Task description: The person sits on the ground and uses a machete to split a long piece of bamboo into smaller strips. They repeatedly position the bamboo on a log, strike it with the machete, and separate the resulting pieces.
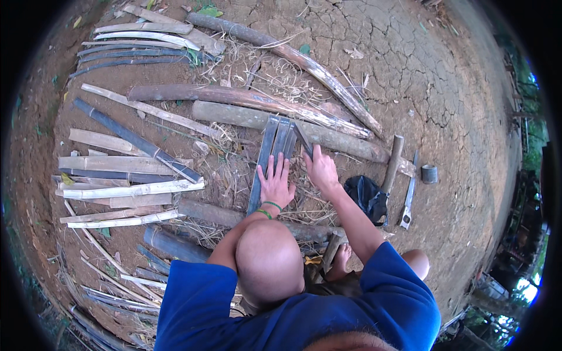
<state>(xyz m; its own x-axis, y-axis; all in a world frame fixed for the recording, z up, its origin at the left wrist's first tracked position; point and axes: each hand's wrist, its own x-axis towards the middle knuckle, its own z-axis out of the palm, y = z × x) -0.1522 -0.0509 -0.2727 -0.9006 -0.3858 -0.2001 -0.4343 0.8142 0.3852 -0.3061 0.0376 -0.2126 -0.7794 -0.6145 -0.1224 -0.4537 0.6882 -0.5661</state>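
My left hand (275, 186) lies flat with spread fingers on a set of dark split bamboo strips (266, 151). The strips lie side by side, their far ends resting on a greyish log (240, 116). In my right hand (321, 170), the fingers are wrapped round a knife whose dark blade (302, 138) points away from me. The blade runs close beside the far right end of the strips; whether it touches them I cannot tell. The knife's handle is hidden in my fist.
Two peeled poles (228, 95) lie beyond the log. Pale and dark bamboo pieces (134, 189) are spread at the left. To the right are a black plastic bag (366, 198), a wooden stick (393, 164), a handsaw (408, 196) and a grey cup-like container (429, 174). Cracked earth surrounds them.
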